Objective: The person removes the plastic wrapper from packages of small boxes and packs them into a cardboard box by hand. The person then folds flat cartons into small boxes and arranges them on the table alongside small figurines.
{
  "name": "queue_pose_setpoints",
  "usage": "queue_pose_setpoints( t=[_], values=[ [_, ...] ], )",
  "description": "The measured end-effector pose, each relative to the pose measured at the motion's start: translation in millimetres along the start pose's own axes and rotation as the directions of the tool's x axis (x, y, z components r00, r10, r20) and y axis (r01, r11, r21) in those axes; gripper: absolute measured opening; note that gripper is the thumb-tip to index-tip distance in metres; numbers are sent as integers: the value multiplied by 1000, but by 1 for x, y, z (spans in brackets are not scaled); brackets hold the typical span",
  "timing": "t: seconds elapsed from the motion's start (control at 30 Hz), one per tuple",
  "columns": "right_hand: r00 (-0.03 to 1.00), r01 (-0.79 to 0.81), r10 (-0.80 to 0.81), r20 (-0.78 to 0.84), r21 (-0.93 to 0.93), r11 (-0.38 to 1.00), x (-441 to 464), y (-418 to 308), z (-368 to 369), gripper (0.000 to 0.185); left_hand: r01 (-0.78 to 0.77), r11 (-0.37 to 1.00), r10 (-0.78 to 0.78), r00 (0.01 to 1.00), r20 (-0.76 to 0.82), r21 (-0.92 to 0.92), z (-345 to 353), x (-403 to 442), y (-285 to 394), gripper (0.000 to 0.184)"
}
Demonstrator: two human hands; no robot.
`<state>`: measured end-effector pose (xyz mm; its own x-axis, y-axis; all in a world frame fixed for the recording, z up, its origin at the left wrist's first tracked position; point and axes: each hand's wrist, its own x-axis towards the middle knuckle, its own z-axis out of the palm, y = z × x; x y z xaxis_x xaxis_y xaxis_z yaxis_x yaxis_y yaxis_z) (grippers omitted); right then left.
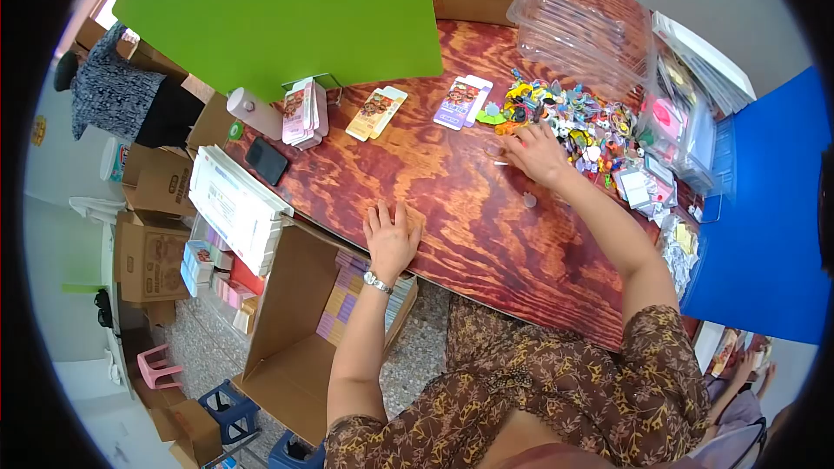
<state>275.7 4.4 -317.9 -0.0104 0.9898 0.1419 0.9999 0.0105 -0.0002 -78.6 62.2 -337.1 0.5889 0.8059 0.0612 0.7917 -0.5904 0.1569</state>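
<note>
My left hand [393,236], with a watch on its wrist, lies at the near edge of the wood-grained table [469,234], fingers stretched out and apart. It appears to hold nothing. Farther right, my right hand [536,155] reaches to the left side of a pile of small colourful trinkets [599,135]. Its fingers are bent downward, and whether anything is pinched between them I cannot tell. A small white piece [501,162] lies by the fingertips. Beyond are a purple-and-white flat carton [460,102] and an orange-yellow flat carton [376,113].
A stack of pink cartons [304,113], a bottle [252,113] and a phone [267,161] stand or lie at left. Clear plastic trays [573,22] are at the back right. An open cardboard box [291,313] holding cartons sits below the table edge. Another person [117,87] is at far left.
</note>
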Motion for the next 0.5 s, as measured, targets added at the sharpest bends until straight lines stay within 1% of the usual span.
queue_pose_setpoints(
  t=[0.03,0.1,0.13,0.17,0.2,0.23,0.3,0.33,0.37,0.4,0.5],
  values=[
    [999,-17,16,-36,-26,1000,15,-2,2,36,10,1000,-10,998,60,-5,-4,5,1,63],
    [993,-57,49,-110,-71,996,43,-11,6,42,8,988,0,999,50,-157,-4,15,14,62],
    [994,-94,90,-68,-55,994,53,-15,11,45,3,973,7,999,42,-231,-1,20,24,61],
    [991,-136,135,-26,-43,990,63,-17,15,47,-70,983,56,995,-83,-169,18,20,30,61],
    [983,-184,185,17,-40,982,71,-15,18,50,-13,973,1,999,-53,-230,23,20,43,62],
    [970,-197,210,122,-110,974,71,-14,18,53,36,955,-44,999,-20,-295,27,21,55,63],
    [987,-161,161,-12,-82,984,59,1,50,56,37,989,-50,995,-91,-144,38,15,69,63],
    [989,-146,147,13,-84,986,53,6,44,56,48,996,-57,990,-127,-71,41,14,76,64],
    [991,-125,128,41,-79,989,45,10,40,57,46,996,-56,989,-135,-77,43,14,78,64],
    [994,-110,111,22,-69,992,36,17,38,54,48,996,-59,988,-143,-79,41,15,80,65],
    [995,-95,96,-4,-129,987,15,40,40,52,49,997,-57,988,-143,-62,42,15,80,65]
  ],
)
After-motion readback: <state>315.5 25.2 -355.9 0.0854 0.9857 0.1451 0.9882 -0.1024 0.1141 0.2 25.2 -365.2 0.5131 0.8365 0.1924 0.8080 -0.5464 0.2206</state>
